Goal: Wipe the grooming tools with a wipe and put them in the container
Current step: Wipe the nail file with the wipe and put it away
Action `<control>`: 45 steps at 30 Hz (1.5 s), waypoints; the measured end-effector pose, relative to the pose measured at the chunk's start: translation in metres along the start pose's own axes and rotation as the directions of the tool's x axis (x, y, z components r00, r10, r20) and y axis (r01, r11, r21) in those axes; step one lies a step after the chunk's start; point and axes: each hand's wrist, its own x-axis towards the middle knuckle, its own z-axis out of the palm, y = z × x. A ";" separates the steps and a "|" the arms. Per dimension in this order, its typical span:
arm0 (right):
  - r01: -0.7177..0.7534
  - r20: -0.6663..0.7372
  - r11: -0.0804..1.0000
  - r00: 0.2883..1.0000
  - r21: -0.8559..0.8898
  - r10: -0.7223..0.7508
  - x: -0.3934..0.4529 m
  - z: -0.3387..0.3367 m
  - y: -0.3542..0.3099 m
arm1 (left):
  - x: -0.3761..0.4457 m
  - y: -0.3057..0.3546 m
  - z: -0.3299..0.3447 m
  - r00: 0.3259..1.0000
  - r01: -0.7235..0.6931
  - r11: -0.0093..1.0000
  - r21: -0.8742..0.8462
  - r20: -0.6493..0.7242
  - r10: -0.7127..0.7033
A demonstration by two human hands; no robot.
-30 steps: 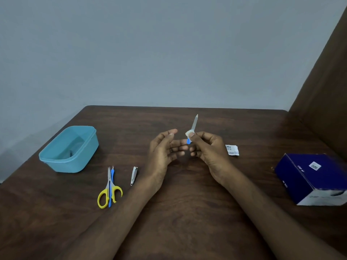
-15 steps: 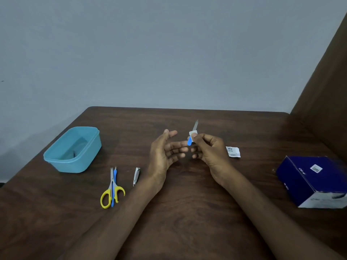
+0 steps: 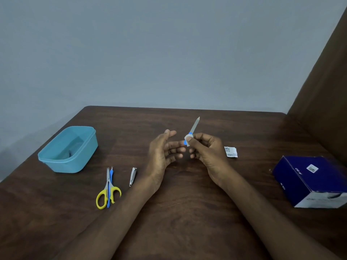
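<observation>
Nail file [image 3: 194, 125]: pinched with a wipe [image 3: 187, 138] by the right hand [image 3: 206, 150], blade aimed at 1 o'clock.
Left hand [image 3: 165, 147]: held spread, empty.
Left: scissors [image 3: 108, 192], clipper [image 3: 133, 176] (unwiped, seemingly).
Container [image 3: 65, 162]: at 9 o'clock.

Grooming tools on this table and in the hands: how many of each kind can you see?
Nail file, held with a wipe by the right hand: 1
Scissors: 1
Blue-handled cuticle tool: 1
Nail clipper: 1
Total: 4
</observation>
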 end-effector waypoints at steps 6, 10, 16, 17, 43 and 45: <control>0.010 -0.031 1.000 0.999 -0.014 -0.011 0.002 0.002 0.001 | 0.001 -0.003 0.000 1.000 -0.020 0.999 0.045 0.016 0.019; 0.036 -0.029 0.999 0.999 -0.014 -0.037 0.002 0.002 0.003 | 0.001 -0.007 -0.003 0.997 -0.081 0.974 0.212 0.014 0.080; 0.066 -0.041 0.997 0.997 -0.031 -0.067 0.001 0.000 0.005 | -0.001 -0.008 -0.005 0.984 -0.175 0.935 0.309 0.026 0.175; 0.069 -0.056 0.997 0.996 -0.024 -0.070 0.001 0.000 0.004 | -0.001 -0.009 -0.005 0.983 -0.183 0.933 0.310 0.025 0.184; 0.076 -0.048 0.997 0.996 -0.031 -0.078 -0.010 0.006 0.000 | 0.000 -0.011 -0.008 0.980 -0.191 0.928 0.320 0.012 0.197; 0.077 -0.065 0.996 0.995 -0.040 -0.080 -0.009 0.006 0.001 | 0.000 -0.013 -0.009 0.979 -0.186 0.910 0.371 -0.008 0.204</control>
